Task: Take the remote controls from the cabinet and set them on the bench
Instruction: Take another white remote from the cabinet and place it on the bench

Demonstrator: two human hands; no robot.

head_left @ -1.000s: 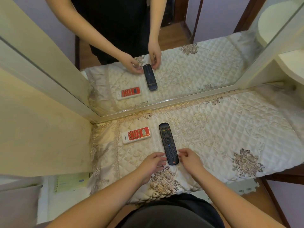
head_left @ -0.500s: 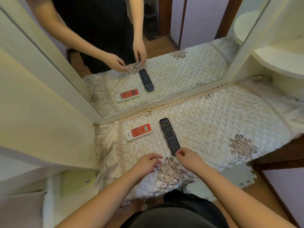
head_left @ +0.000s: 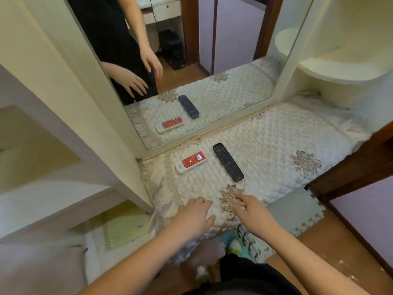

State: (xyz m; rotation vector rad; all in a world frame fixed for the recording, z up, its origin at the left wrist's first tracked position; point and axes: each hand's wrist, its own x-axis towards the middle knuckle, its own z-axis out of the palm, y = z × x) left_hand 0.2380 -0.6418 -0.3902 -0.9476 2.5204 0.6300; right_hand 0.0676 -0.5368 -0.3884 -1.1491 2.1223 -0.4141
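While both remotes lie on the quilted bench cover (head_left: pixel 276 150) near the middle of the frame, neither hand touches them. The black remote control (head_left: pixel 228 162) lies at a slant, its top end toward the mirror (head_left: pixel 212 60) and its lower end toward the bottom of the frame, buttons facing up. Just to its left, apart from it, the white remote with a red button panel (head_left: pixel 191 162) lies tilted the other way, its small screen end toward the black one. Both show again as reflections in the mirror that stands along the bench's far edge, in the upper middle of the frame. The left hand (head_left: pixel 194 216) hovers low over the near edge of the cover at lower centre, palm down, fingers loosely spread and holding nothing. The right hand (head_left: pixel 251 211) sits just beside it to the right, fingers extended toward an embroidered flower motif (head_left: pixel 230 193) on the cover, also holding nothing; whether its fingertips touch the fabric cannot be told. Well apart from the black remote, both hands stay below it in the frame. A cream cabinet panel (head_left: pixel 53 103) fills the upper left, rounded cream shelves (head_left: pixel 344 69) the upper right, and a green spiral notebook (head_left: pixel 127 228) lies at lower left.
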